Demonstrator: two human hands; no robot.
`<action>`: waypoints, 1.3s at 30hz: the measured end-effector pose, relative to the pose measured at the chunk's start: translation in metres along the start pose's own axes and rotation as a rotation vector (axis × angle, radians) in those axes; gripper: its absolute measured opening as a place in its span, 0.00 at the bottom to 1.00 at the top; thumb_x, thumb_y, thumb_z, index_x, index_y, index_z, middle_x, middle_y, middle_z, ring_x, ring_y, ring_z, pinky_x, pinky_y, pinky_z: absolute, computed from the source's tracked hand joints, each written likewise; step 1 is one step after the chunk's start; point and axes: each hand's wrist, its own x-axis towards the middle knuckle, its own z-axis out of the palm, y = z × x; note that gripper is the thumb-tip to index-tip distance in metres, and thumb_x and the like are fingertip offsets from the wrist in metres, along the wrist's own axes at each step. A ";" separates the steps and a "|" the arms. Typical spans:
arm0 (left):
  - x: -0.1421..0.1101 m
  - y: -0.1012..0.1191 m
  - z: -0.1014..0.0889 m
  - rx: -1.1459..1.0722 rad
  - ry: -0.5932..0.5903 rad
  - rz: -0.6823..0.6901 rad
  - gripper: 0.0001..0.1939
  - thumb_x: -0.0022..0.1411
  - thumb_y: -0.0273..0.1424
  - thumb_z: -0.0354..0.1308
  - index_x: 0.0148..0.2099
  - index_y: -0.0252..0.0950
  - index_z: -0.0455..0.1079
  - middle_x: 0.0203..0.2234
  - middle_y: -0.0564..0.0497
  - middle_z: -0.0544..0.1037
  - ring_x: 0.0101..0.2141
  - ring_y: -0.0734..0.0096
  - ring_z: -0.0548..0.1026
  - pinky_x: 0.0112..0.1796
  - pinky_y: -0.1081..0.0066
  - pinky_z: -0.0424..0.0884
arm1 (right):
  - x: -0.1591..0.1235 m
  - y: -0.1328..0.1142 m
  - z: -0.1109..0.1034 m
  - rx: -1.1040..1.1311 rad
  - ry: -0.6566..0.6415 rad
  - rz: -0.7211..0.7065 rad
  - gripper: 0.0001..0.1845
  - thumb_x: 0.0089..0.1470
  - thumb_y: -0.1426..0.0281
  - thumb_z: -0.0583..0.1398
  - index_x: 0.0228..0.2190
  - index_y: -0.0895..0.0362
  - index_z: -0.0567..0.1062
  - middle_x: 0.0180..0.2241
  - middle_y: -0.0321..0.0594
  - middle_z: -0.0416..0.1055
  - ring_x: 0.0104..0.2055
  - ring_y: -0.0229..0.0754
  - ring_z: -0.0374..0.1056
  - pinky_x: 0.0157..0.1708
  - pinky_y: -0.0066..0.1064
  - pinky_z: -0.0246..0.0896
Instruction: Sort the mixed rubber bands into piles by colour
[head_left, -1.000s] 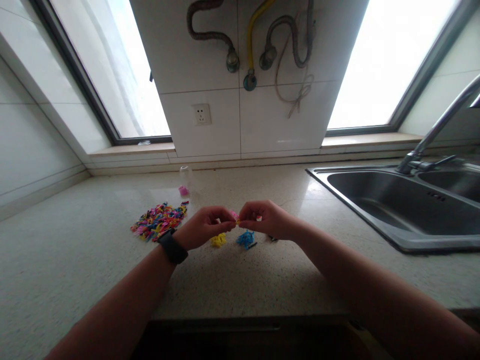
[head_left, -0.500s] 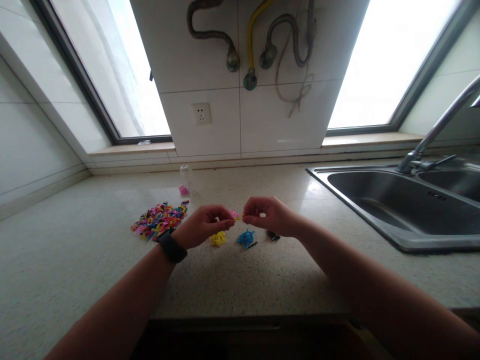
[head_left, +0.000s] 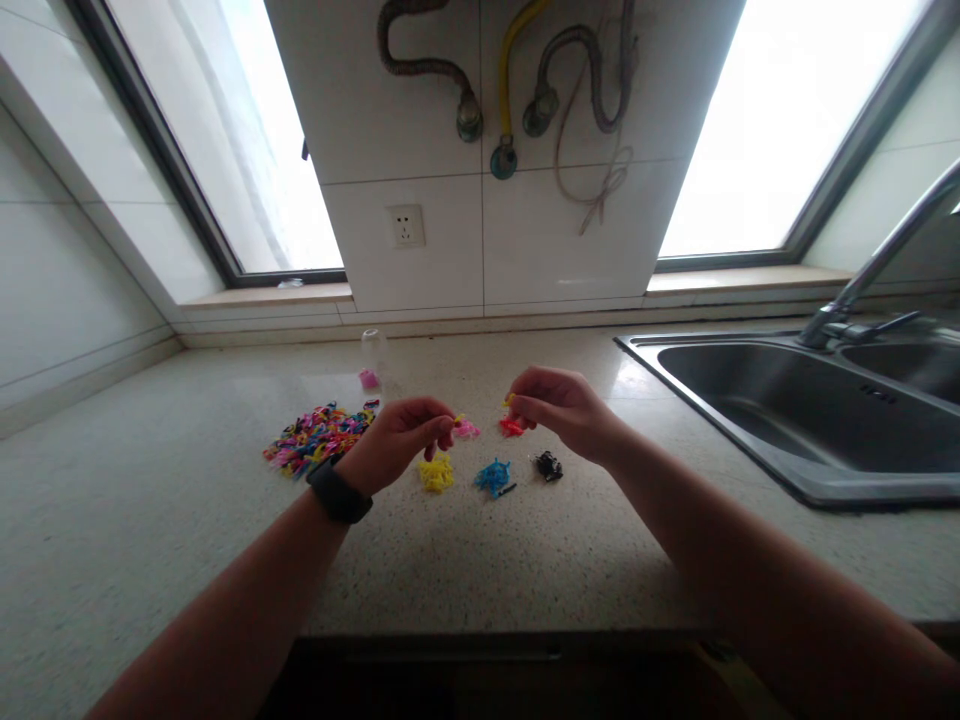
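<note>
My left hand [head_left: 397, 435], with a dark watch on its wrist, pinches a small yellow rubber band [head_left: 458, 420] over the counter. A gap to the right, my right hand [head_left: 566, 410] is closed at the fingertips on another bit of yellow rubber band [head_left: 508, 400]. Beneath and around the hands lie small heaps of bands: yellow [head_left: 436, 474], blue [head_left: 493, 477], black [head_left: 548, 466], pink [head_left: 466, 429] and red [head_left: 511, 427]. The red heap is partly covered by my right hand. A big mixed-colour pile [head_left: 315, 440] spreads to the left of my left hand.
A clear plastic jar [head_left: 373, 350] with a pink piece [head_left: 368, 379] by its base stands behind the mixed pile. At the right a steel sink [head_left: 780, 400] with a faucet [head_left: 855, 290] is set into the counter [head_left: 480, 580]. Tiled wall and pipes rise behind.
My hands, fingertips nearly together on a yellow band before, have moved apart, the right one up and rightward. The red and black heaps now show more.
</note>
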 end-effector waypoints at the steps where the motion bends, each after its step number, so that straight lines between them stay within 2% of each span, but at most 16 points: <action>1: 0.000 0.000 0.000 -0.018 0.009 0.006 0.12 0.62 0.38 0.64 0.36 0.33 0.74 0.23 0.53 0.76 0.22 0.80 0.70 0.24 0.79 0.68 | 0.000 -0.001 0.000 0.011 0.001 -0.004 0.11 0.54 0.63 0.67 0.32 0.58 0.75 0.27 0.36 0.75 0.25 0.31 0.67 0.25 0.26 0.63; 7: -0.001 -0.001 -0.001 -0.086 0.023 0.018 0.09 0.61 0.35 0.66 0.37 0.34 0.75 0.26 0.52 0.78 0.26 0.77 0.74 0.24 0.79 0.70 | -0.002 -0.007 0.004 0.047 -0.015 -0.021 0.10 0.55 0.64 0.67 0.32 0.58 0.76 0.28 0.38 0.77 0.26 0.33 0.70 0.25 0.26 0.64; 15: -0.001 -0.001 -0.001 -0.076 0.033 0.009 0.08 0.60 0.33 0.67 0.38 0.34 0.76 0.27 0.51 0.79 0.27 0.77 0.74 0.25 0.78 0.71 | -0.003 -0.011 0.005 0.084 -0.034 0.005 0.11 0.53 0.65 0.68 0.30 0.59 0.74 0.35 0.44 0.80 0.30 0.37 0.76 0.25 0.26 0.66; 23: -0.002 0.003 0.000 -0.062 0.051 0.006 0.09 0.58 0.34 0.68 0.39 0.34 0.76 0.27 0.52 0.78 0.26 0.76 0.74 0.26 0.77 0.71 | -0.004 -0.013 0.007 0.059 -0.002 0.021 0.14 0.47 0.64 0.71 0.29 0.58 0.73 0.33 0.40 0.79 0.29 0.35 0.74 0.25 0.26 0.66; 27: -0.002 0.002 0.000 -0.067 0.062 0.018 0.09 0.58 0.34 0.68 0.39 0.34 0.76 0.27 0.52 0.78 0.27 0.76 0.74 0.26 0.77 0.71 | -0.003 -0.013 0.007 0.037 0.025 0.022 0.15 0.45 0.64 0.72 0.28 0.57 0.73 0.30 0.38 0.77 0.26 0.32 0.69 0.24 0.26 0.65; 34: -0.003 -0.001 -0.002 -0.095 0.049 0.048 0.07 0.60 0.31 0.66 0.40 0.35 0.76 0.28 0.52 0.78 0.29 0.77 0.74 0.26 0.78 0.70 | -0.002 -0.012 0.006 0.016 0.029 -0.020 0.13 0.45 0.65 0.72 0.28 0.57 0.74 0.25 0.34 0.72 0.24 0.31 0.63 0.24 0.27 0.63; 39: -0.003 -0.002 -0.003 -0.103 0.058 0.048 0.08 0.60 0.32 0.66 0.40 0.35 0.75 0.28 0.52 0.76 0.27 0.77 0.72 0.26 0.77 0.70 | -0.002 -0.013 0.006 -0.004 0.037 -0.015 0.15 0.46 0.62 0.71 0.28 0.56 0.74 0.25 0.33 0.70 0.24 0.32 0.62 0.23 0.27 0.62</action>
